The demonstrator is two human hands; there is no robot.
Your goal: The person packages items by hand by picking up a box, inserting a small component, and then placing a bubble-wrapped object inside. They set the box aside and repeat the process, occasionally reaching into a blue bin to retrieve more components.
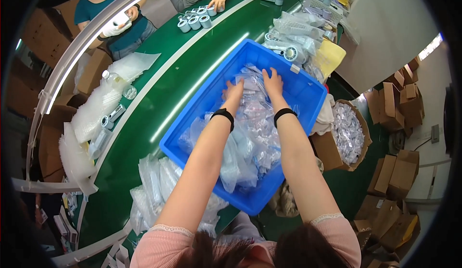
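1. Plastic bags (250, 138), clear and crinkled with small pale parts inside, fill the blue bin (308, 92); the heap runs in a long ridge from the bin's near corner toward its far side.
2. Both hands are buried at the far end of that ridge, so the bags lie directly under and on the near side of them. The left hand (234, 91) and right hand (273, 82) sit side by side, fingers spread and pressed into the bags; whether they have closed on any one bag I cannot tell, since the plastic hides the fingertips.
3. The right hand reaches slightly farther; each wrist has a black band.
4. The bin stands slantwise on the green table (163, 80), its long axis running near-left to far-right.
5. More filled bags (154, 181) lie on the table just left of the bin's near corner.
6. Right of the bin, an open cardboard box (332, 147) holds small white packets; flat brown cartons lie on the floor beyond.
7. A yellow sheet (332, 56) lies past the bin's far corner.
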